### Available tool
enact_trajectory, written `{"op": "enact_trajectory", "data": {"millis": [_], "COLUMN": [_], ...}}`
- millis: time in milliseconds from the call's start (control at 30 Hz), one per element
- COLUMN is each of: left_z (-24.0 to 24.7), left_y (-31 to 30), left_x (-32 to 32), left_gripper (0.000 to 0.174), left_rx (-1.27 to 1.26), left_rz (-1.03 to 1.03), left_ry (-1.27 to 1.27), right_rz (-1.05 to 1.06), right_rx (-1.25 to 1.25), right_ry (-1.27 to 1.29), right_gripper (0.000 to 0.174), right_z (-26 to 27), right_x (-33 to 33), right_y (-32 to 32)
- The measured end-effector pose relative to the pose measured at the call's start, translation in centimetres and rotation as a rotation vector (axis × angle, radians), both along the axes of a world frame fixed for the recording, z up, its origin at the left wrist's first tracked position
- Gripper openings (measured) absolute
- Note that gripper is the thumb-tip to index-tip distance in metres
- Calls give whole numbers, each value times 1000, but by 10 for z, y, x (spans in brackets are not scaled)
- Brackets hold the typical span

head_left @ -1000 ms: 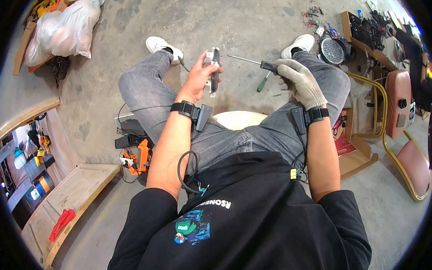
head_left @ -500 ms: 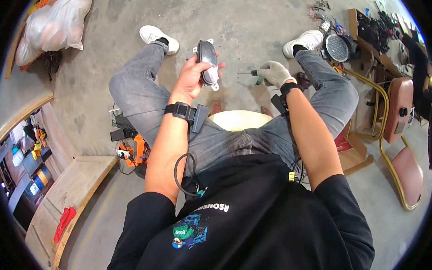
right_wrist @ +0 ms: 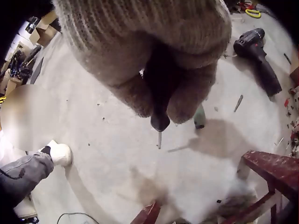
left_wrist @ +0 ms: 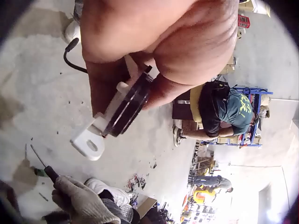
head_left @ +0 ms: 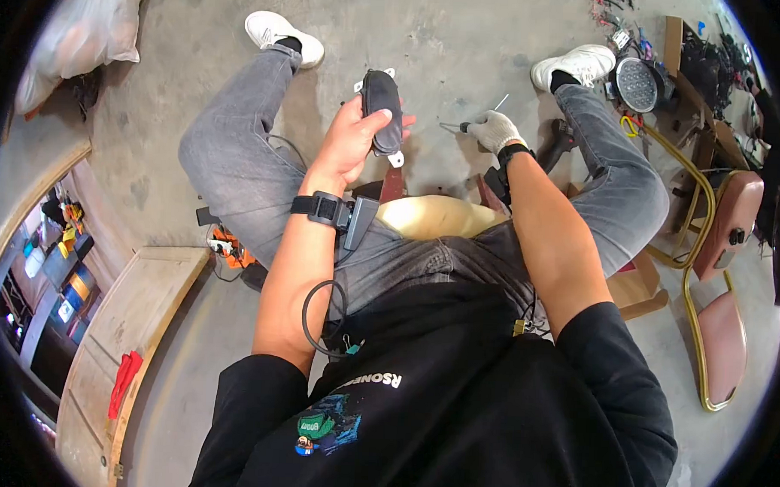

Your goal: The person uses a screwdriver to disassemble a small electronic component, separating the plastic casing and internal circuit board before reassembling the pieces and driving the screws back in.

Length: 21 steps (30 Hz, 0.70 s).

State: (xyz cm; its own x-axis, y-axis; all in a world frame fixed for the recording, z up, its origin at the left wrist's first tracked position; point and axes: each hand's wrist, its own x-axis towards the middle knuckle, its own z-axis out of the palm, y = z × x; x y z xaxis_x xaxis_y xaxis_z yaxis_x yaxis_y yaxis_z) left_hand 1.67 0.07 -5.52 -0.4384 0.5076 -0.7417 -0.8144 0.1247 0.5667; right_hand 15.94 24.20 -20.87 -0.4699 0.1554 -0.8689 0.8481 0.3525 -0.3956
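Note:
My bare left hand (head_left: 346, 143) grips an oval black part (head_left: 382, 110) with white mounting tabs, thumb across its face. In the left wrist view the part (left_wrist: 128, 105) appears edge-on, a slotted white tab (left_wrist: 88, 142) sticking out below the fingers. My right hand (head_left: 495, 131), in a knitted glove, holds a screwdriver by its black handle (right_wrist: 160, 120), low over the floor; its thin shaft (right_wrist: 160, 139) points away from the fingers. A green-handled screwdriver (right_wrist: 199, 116) lies on the floor close by, partly hidden behind the gloved fingers.
A cordless drill (head_left: 555, 144) lies on the floor by the right leg. Beyond the right shoe sit a round lamp (head_left: 638, 85) and boxes of parts. A gold-framed chair (head_left: 706, 297) stands at right, a wooden bench (head_left: 138, 321) at left. Other people (left_wrist: 233, 112) are behind.
My right hand, with the screwdriver, has moved inward and down toward the floor by the green-handled one. My left hand has turned the oval part from edge-on to show its broad face.

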Motion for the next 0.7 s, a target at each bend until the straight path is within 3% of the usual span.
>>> {"op": "enact_trajectory", "data": {"millis": [167, 267, 367, 433, 533, 633, 700], "left_z": [4, -3, -3, 10, 17, 19, 13], "left_y": [3, 0, 3, 12, 14, 13, 8], "left_x": [-2, -3, 2, 1, 0, -1, -2], "left_gripper": [41, 36, 46, 57, 59, 50, 43], "left_rx": [-17, -89, -120, -245, -259, -145, -123], "left_rz": [26, -107, -86, 36, 83, 7, -50], "left_ry": [-22, -16, 26, 3, -28, 59, 70], "right_rz": [19, 11, 27, 5, 32, 65, -90], "right_rx": [44, 36, 8, -13, 22, 44, 15], "right_ry": [-29, -43, -75, -88, -63, -70, -49], "right_gripper": [44, 40, 38, 38, 39, 41, 44], "right_z": [-9, -9, -6, -5, -5, -3, 4], "right_x": [1, 0, -2, -1, -2, -5, -10], "right_y": [-3, -1, -1, -1, 1, 4, 9]}}
